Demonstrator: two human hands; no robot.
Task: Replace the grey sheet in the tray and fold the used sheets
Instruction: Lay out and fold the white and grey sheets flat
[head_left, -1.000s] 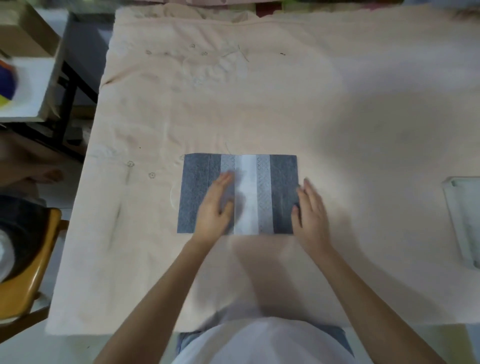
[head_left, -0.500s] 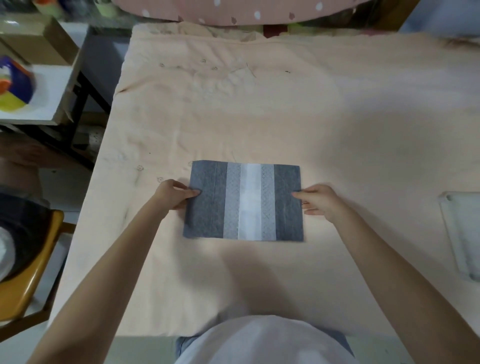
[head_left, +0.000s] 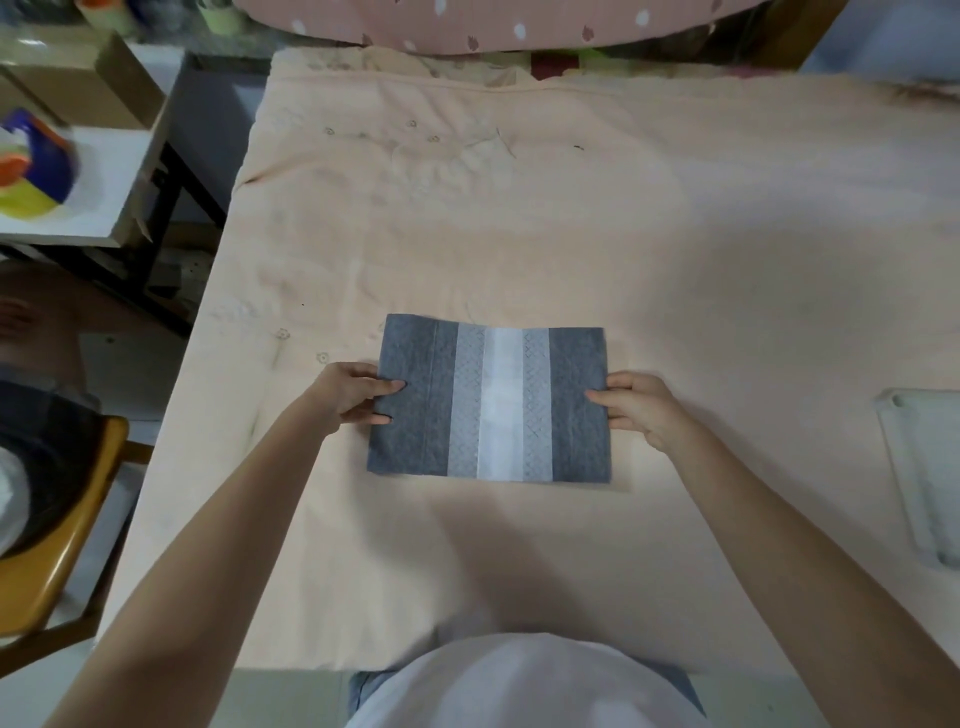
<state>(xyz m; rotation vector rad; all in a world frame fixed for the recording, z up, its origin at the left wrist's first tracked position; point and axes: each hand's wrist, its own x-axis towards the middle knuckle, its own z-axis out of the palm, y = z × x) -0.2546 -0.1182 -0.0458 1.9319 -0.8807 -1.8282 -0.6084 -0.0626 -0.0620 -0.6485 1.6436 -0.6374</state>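
Observation:
A folded grey sheet (head_left: 491, 402) with paler grey bands and a white centre stripe lies flat on the peach cloth covering the table (head_left: 571, 234). My left hand (head_left: 353, 395) pinches the sheet's left edge, thumb on top and fingers curled at the edge. At the sheet's right edge my right hand (head_left: 636, 408) pinches in the same way. A pale translucent tray (head_left: 930, 478) sits at the table's right edge, partly cut off by the frame.
A side shelf with cardboard boxes and a colourful round object (head_left: 34, 166) stands to the left. A yellow wooden chair (head_left: 62, 525) with dark items is at lower left. A pink dotted cushion (head_left: 493, 21) lies beyond the table's far edge.
My hands moved from lying flat on the sheet out to its left and right edges and now pinch them. The sheet itself has stayed in place.

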